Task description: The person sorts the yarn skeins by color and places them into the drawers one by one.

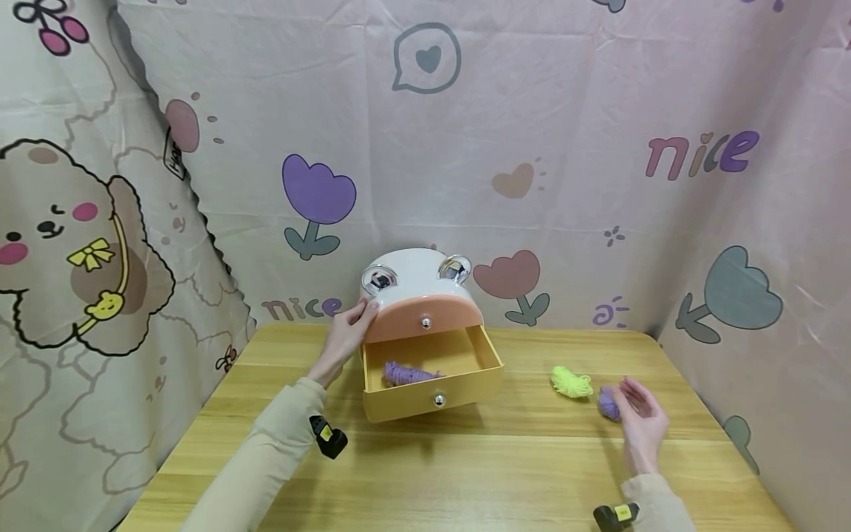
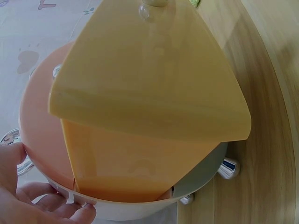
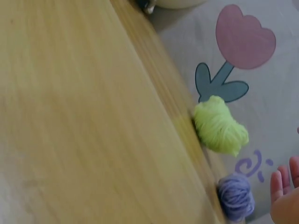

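A small frog-like drawer box [image 1: 415, 272] with a white top stands at the middle back of the table. Its pink upper drawer [image 1: 402, 318] is closed, while the yellow lower drawer [image 1: 399, 405] is pulled out with a purple yarn bundle [image 1: 407, 374] inside. My left hand [image 1: 346, 336] grips the box's left side, thumb near the pink front and fingers along the side wall [image 2: 121, 209]. On the right, my right hand [image 1: 641, 425] hovers beside a purple yarn ball [image 3: 236, 197], fingers loosely bent and apart from it in the right wrist view.
A neon yellow yarn bundle [image 1: 570, 382] lies on the wooden table [image 1: 505, 473], left of the purple ball. Patterned cloth [image 1: 572, 89] hangs behind the table and along both sides. Silver feet [image 2: 228, 168] show under the box.
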Available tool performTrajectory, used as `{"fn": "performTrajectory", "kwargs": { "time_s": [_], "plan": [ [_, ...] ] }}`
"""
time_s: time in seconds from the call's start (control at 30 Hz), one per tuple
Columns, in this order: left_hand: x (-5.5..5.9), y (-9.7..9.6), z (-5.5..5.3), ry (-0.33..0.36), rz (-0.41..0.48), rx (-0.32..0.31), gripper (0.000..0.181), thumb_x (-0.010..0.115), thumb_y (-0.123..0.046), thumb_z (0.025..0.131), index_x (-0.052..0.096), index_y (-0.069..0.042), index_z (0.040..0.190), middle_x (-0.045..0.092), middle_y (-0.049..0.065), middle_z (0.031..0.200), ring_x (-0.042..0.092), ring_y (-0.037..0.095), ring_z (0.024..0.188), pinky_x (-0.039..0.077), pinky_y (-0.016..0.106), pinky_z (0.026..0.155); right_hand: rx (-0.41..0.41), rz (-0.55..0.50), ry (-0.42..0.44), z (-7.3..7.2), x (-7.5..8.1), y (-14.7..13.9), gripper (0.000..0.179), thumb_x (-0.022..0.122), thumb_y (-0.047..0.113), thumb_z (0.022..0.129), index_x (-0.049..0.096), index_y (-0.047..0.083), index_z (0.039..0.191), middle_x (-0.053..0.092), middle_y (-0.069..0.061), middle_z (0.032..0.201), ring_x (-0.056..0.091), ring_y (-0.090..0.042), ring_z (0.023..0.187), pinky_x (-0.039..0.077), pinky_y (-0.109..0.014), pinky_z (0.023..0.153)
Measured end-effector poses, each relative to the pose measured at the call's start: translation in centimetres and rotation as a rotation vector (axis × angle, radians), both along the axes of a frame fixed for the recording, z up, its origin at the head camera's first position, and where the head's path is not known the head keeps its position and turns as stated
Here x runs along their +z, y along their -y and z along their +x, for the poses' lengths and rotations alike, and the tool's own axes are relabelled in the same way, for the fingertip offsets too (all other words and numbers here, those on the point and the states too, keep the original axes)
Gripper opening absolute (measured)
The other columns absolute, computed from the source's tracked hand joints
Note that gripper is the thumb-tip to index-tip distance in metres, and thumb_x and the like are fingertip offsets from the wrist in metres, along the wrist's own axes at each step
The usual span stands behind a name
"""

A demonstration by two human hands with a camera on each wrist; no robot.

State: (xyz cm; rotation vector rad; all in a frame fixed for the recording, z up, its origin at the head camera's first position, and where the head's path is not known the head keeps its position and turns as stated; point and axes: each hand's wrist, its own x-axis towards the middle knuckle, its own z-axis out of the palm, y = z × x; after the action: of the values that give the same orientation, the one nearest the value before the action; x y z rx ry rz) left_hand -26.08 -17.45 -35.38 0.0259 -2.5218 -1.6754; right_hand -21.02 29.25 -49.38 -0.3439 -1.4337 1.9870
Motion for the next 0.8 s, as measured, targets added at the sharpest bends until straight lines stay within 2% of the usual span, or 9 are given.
{"fn": "performTrajectory", "kwargs": {
  "time_s": [0.27, 0.43, 0.47, 0.67, 0.8],
  "plan": [
    [0.1, -0.1, 0.1, 0.003, -0.005, -0.004, 0.066, 0.05, -0.044, 0.105, 0.035, -0.003, 0.154, 0.03, 0.007, 0.165, 0.025, 0.03, 0.155, 0.023, 0.043, 0.128, -0.072, -0.015, 0.048, 0.1, -0.8, -1.0, 0.032, 0.075, -0.008, 0.084, 0.071, 0.008, 0.111, 0.071, 0.019, 0.09, 0.064, 0.002, 0.089, 0.05, -0.001, 0.079],
    [0.0, 0.0, 0.0, 0.006, -0.008, 0.003, 0.065, 0.05, -0.044, 0.105, 0.035, -0.003, 0.154, 0.03, 0.007, 0.165, 0.025, 0.03, 0.155, 0.023, 0.042, 0.128, -0.104, 0.014, 0.093, 0.0, -1.2, -1.3, 0.036, 0.077, -0.004, 0.084, 0.069, 0.006, 0.118, 0.068, 0.022, 0.091, 0.06, 0.0, 0.095, 0.048, 0.0, 0.081],
    [0.0, 0.0, -0.1, 0.006, -0.009, 0.005, 0.065, 0.049, -0.044, 0.105, 0.035, -0.004, 0.154, 0.03, 0.007, 0.165, 0.025, 0.03, 0.155, 0.023, 0.042, 0.128, -0.104, 0.031, 0.109, 0.1, -1.2, -1.4, 0.035, 0.077, -0.002, 0.084, 0.069, 0.009, 0.117, 0.066, 0.023, 0.093, 0.059, -0.001, 0.096, 0.047, 0.0, 0.081],
    [0.0, 0.0, 0.0, 0.001, -0.018, 0.003, 0.065, 0.049, -0.044, 0.105, 0.035, -0.003, 0.154, 0.03, 0.008, 0.165, 0.025, 0.031, 0.155, 0.023, 0.043, 0.128, -0.037, 0.146, 0.282, 0.5, -1.3, -1.7, 0.048, 0.077, 0.011, 0.089, 0.06, 0.017, 0.133, 0.055, 0.025, 0.104, 0.048, 0.002, 0.102, 0.038, -0.002, 0.083],
    [0.0, -0.1, 0.0, 0.004, -0.016, 0.001, 0.065, 0.049, -0.044, 0.105, 0.035, -0.003, 0.154, 0.03, 0.007, 0.165, 0.025, 0.03, 0.155, 0.023, 0.043, 0.128, 0.024, 0.211, 0.397, 0.4, -1.2, -1.8, 0.071, 0.077, 0.013, 0.089, 0.043, 0.008, 0.151, 0.048, 0.024, 0.11, 0.043, 0.003, 0.103, 0.038, -0.001, 0.08]
  ]
}}
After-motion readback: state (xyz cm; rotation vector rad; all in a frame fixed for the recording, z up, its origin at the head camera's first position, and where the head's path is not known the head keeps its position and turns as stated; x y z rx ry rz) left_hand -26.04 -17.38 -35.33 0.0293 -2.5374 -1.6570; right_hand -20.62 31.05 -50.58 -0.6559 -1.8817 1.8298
